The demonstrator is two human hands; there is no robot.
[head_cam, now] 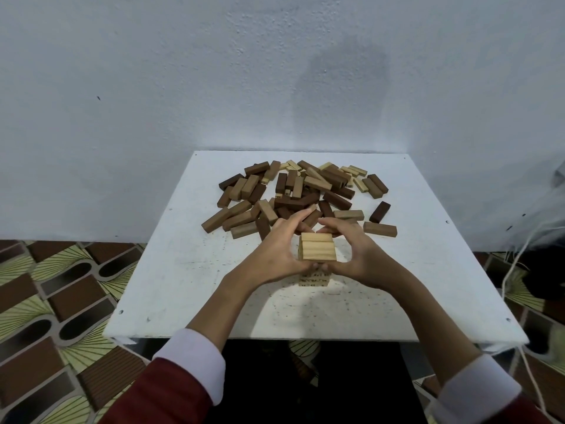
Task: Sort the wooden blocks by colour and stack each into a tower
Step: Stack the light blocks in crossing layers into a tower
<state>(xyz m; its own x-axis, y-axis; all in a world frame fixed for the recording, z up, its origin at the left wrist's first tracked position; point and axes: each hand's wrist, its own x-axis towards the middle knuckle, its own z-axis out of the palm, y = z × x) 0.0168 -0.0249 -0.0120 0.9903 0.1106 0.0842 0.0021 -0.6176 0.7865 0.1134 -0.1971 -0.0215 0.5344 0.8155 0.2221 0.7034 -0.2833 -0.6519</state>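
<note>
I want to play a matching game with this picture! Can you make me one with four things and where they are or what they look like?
Things:
1. light tower
2. block pile
3. lone dark block
4. hands

Descriptions:
A. mixed colours, far side of the table
B. alone, right of the pile
C. pale wood, near the middle
D. cupped around the tower

Pairs: 1-C, 2-A, 3-B, 4-D

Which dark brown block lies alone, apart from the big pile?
The dark brown block on the right side of the white table, lying at a slant beyond a mid-brown block. Bare table surrounds it; the other dark ones touch or overlap their neighbours in the pile.
</note>
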